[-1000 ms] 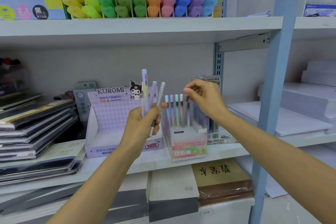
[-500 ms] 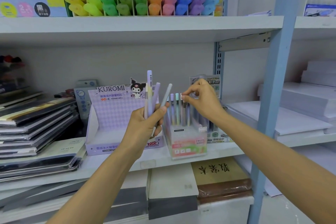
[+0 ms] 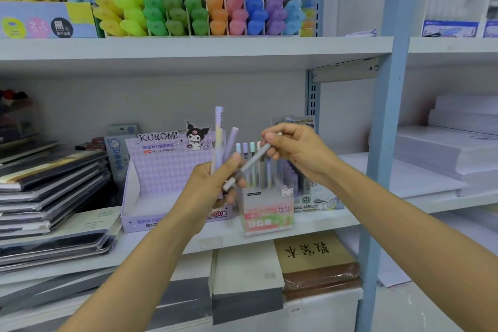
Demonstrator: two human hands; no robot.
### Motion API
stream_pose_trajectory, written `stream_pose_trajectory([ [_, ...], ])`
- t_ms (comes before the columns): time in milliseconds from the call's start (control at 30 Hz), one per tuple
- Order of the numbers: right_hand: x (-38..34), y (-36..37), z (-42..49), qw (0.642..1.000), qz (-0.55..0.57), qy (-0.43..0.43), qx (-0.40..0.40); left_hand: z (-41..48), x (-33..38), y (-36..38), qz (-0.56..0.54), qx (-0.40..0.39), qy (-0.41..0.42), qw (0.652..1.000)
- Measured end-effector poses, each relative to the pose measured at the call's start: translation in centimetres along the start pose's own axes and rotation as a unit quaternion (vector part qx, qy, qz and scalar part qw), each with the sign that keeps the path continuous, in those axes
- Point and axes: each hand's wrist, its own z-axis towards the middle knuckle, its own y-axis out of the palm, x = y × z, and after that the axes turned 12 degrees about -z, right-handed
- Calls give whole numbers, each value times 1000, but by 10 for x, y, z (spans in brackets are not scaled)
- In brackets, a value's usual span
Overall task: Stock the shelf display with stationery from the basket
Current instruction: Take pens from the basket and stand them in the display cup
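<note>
My left hand (image 3: 213, 186) grips a small bunch of pastel pencils (image 3: 218, 137) that stand upright in front of the middle shelf. My right hand (image 3: 293, 148) pinches the top end of a grey pencil (image 3: 252, 163), which slants down to the left, its lower end still against my left fingers. Just behind both hands stands a clear pencil display box (image 3: 268, 211) labelled HB, with several pastel pencils upright in it. The basket is out of view.
A purple Kuromi display box (image 3: 161, 170) stands left of the pencil box. Stacked notebooks (image 3: 51, 191) fill the shelf's left end. Highlighters (image 3: 199, 11) line the upper shelf (image 3: 188, 51). A blue upright post (image 3: 382, 143) rises at right, with white paper stacks (image 3: 444, 153) beyond it.
My right hand has left the pencils in the display box, moved left and taken the grey pencil's top, tilting it out of my left hand's bunch.
</note>
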Motion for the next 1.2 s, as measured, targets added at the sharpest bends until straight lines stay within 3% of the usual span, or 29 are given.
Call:
stream_pose_trajectory([
  [167,0,-12,-6,994,81,10,77,0,0,-4,-59,57,34,996],
  [333,6,-5,-18,995,72,67,-21,-3,1,9,-77,131,95,984],
  [467,10,-1,-22,992,10,64,-108,-2,2,12,-70,169,125,975],
  [567,7,1,-23,988,-63,48,-136,-4,3,13,-57,168,136,975],
  [733,-11,11,-12,985,-166,-10,-54,-1,3,17,9,124,135,983],
  [900,-26,25,1,968,-222,-26,-110,0,4,19,29,74,122,989],
  [1033,-25,24,8,982,-177,-49,-48,2,7,11,1,71,87,994],
  [1200,-28,14,18,985,-120,-86,92,3,8,1,-16,63,14,998],
])
